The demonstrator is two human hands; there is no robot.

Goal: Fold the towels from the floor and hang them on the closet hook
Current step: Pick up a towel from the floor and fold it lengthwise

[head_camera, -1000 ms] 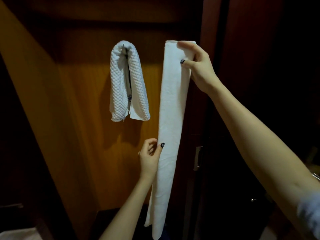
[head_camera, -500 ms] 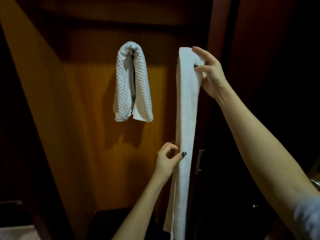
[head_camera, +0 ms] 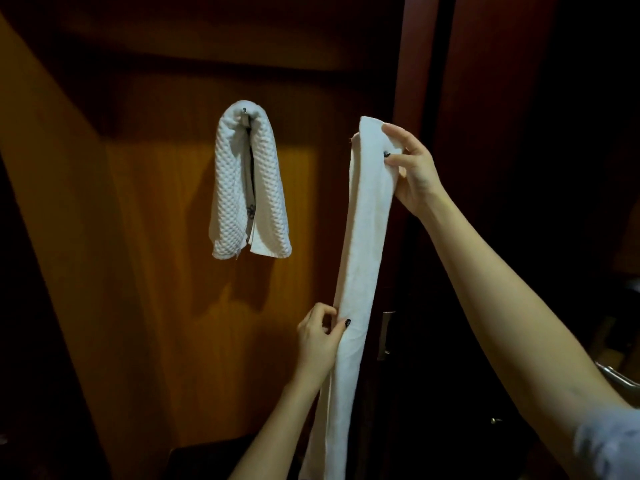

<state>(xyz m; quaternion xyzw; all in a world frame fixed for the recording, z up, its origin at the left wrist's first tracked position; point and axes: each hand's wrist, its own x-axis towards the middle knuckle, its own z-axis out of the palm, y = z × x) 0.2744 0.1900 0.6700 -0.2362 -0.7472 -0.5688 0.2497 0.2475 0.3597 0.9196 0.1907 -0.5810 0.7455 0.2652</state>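
- Wooden closet wall (head_camera: 145, 271) fills the left and centre, lit orange-brown and dark toward the edges.
- Metal hook (head_camera: 244, 110) on that wall, at 11 o'clock from frame centre. Only its tip shows.
- White waffle-weave towel (head_camera: 230, 188) is draped over the hook and folded. Its two halves hang side by side with their lower ends roughly level, touching neither hand.
- Left hand (head_camera: 320, 337) at 6 o'clock from centre, arm coming up from the bottom edge. Thumb and fingers pinch the left edge of the long towel, dark nail polish visible.
- Smooth white towel (head_camera: 363, 237), folded into a long narrow strip, hangs almost vertical. It is at 3 o'clock from the waffle-weave towel and apart from it. The top end is below hook height and not on the hook. The bottom end runs out of frame at 6 o'clock.
- Right hand (head_camera: 412, 168) at 2 o'clock from centre grips the strip's top end, thumb on the front and fingers curled over it.
- The hands are well apart, one high and one low on the same strip.
- Small metal plate (head_camera: 385, 334) on the dark door frame (head_camera: 415, 64), just right of the strip.
- Pale sleeve (head_camera: 609, 441) at 4 o'clock, on the right arm.
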